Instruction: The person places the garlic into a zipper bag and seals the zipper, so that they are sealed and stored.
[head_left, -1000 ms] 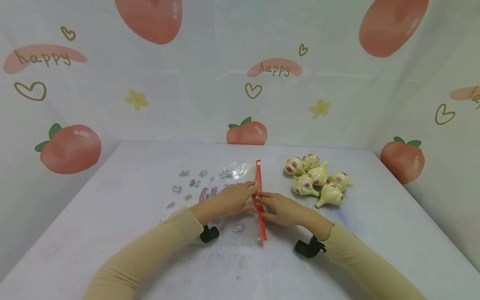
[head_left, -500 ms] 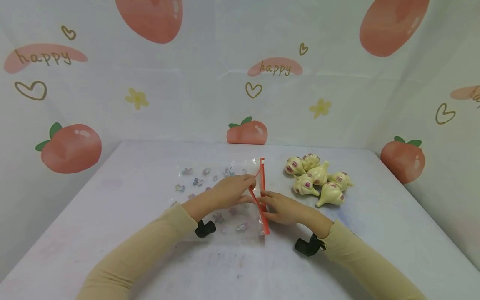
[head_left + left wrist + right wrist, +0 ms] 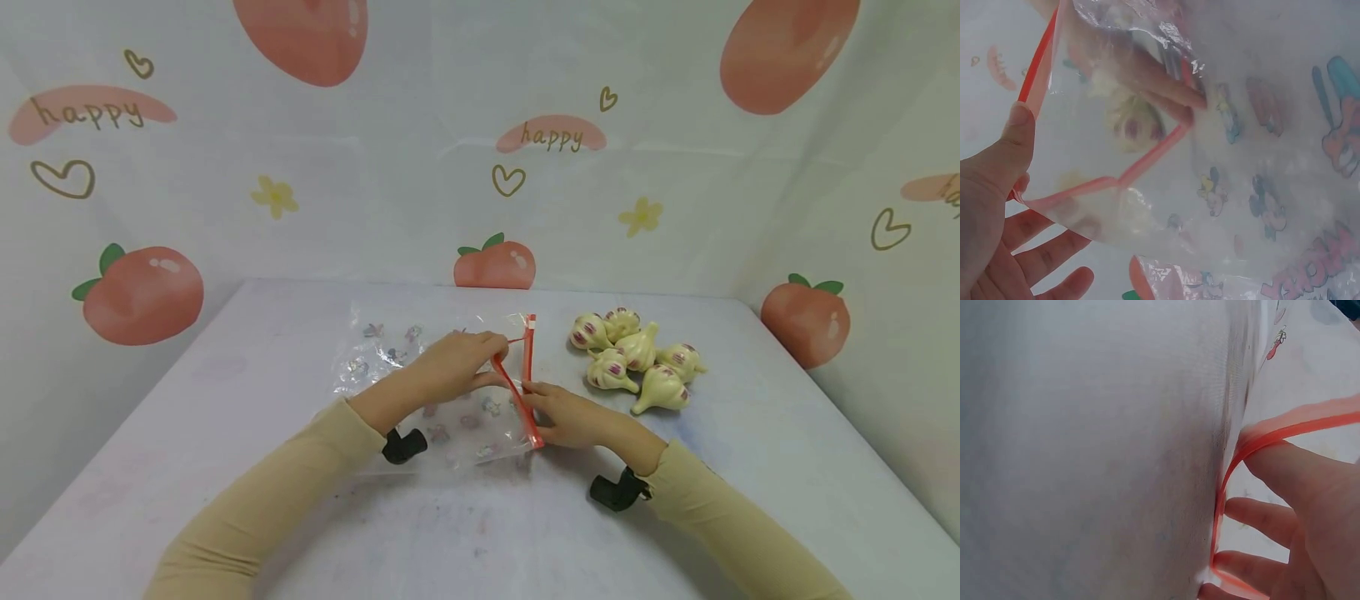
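Observation:
A clear zip bag (image 3: 468, 421) printed with cartoon figures lies on the table, its red-edged mouth facing right and spread apart. With thumb and fingers my left hand (image 3: 457, 367) pinches the upper red lip and holds it raised; in the left wrist view the other fingers of that hand (image 3: 1004, 206) spread beneath the film. My right hand (image 3: 573, 417) holds the opposite red lip low at the table with its fingertips. The right wrist view has the red strip (image 3: 1285, 432) curving over the right hand's (image 3: 1297, 512) thumb tip, which film partly covers.
Several garlic bulbs (image 3: 637, 347) sit in a cluster to the right of the bag, behind my right hand. The white table (image 3: 420, 542) meets a printed cloth backdrop (image 3: 390, 183) at its far edge. A black wrist camera (image 3: 403, 447) hangs below each wrist.
My left hand has lifted the upper red lip up and to the left, so the bag mouth has widened. My right hand has stayed almost in place.

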